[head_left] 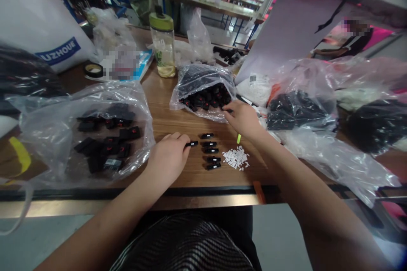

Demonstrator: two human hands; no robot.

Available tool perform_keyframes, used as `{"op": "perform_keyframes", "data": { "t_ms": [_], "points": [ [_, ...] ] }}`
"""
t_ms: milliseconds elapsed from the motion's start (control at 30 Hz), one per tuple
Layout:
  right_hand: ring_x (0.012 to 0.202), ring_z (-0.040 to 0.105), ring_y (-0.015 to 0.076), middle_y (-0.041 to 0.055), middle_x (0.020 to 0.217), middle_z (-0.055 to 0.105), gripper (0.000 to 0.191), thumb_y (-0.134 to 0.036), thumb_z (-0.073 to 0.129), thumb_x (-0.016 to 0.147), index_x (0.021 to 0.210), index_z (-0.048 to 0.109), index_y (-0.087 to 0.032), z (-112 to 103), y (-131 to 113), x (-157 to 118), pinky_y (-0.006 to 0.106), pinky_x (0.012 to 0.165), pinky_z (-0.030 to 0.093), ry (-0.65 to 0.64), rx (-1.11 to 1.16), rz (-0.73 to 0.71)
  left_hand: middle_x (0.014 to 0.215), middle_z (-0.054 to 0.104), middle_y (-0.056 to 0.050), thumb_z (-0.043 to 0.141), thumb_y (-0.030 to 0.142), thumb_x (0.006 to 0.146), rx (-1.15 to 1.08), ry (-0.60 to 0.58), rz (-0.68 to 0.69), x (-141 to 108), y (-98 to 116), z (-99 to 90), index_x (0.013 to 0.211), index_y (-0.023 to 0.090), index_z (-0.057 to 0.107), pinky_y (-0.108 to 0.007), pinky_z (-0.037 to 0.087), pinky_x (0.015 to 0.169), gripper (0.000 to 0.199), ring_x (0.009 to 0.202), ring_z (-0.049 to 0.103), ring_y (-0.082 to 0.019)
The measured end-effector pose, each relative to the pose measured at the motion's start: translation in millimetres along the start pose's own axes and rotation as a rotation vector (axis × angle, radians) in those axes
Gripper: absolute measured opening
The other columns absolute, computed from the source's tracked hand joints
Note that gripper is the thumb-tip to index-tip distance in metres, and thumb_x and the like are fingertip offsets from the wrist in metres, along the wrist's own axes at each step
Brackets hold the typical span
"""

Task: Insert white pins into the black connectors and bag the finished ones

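Observation:
My left hand (170,154) is closed on a small black part (192,143) with white dots, low over the brown table. Right of it, several similar black parts (210,150) lie in a column, beside a pile of small white pieces (235,157). My right hand (243,117) is at the mouth of a clear bag (203,77) of black parts, its fingertips pinched on a dark piece (227,110) at the bag's right edge. A yellow-green item (238,138) lies between the white pile and my right wrist.
A large clear bag (141,114) with black blocks lies at the left. Behind stand a green-lidded bottle (163,46) and a tape roll (93,70). More bags (302,110) fill the right side. A person (352,42) sits farther back.

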State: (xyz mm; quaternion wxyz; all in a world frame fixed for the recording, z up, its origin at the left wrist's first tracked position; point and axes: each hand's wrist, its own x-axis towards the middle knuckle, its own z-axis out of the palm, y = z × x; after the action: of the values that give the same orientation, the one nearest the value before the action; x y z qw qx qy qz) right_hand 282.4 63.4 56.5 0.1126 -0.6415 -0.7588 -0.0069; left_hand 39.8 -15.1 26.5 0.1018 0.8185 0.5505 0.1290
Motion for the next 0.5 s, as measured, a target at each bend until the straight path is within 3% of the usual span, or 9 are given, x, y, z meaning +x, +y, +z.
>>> {"op": "perform_keyframes", "data": {
  "t_ms": [100,200,500],
  "points": [
    [0.104,0.065,0.0261,0.0120,0.116,0.070,0.032,-0.027,0.055,0.091,0.119,0.067,-0.017,18,-9,38,0.034,0.088,0.046,-0.049,-0.081,0.052,0.097,0.069,-0.007,0.058,0.020,0.093,0.010,-0.001,-0.016,9,3,1.7,0.099,0.018,0.066,-0.038,0.049,0.075,0.010,0.093,0.064,-0.028],
    [0.100,0.065,0.0294,0.0167,0.112,0.070,0.041,-0.026,0.060,0.086,0.125,0.059,-0.012,33,-16,56,0.037,0.085,0.047,-0.050,-0.103,0.086,0.099,0.068,-0.007,0.056,0.021,0.094,-0.003,0.019,-0.031,11,4,5.6,0.102,0.019,0.065,-0.037,0.049,0.074,0.012,0.093,0.064,-0.027],
    [0.103,0.064,0.0292,0.0162,0.118,0.066,0.035,-0.027,0.057,0.085,0.117,0.064,-0.014,42,-6,62,0.037,0.085,0.047,-0.063,-0.133,0.107,0.104,0.068,-0.006,0.060,0.021,0.090,-0.151,0.049,-0.035,9,-2,11.7,0.118,0.020,0.060,-0.039,0.051,0.084,0.028,0.097,0.064,-0.026]
  ]
}}
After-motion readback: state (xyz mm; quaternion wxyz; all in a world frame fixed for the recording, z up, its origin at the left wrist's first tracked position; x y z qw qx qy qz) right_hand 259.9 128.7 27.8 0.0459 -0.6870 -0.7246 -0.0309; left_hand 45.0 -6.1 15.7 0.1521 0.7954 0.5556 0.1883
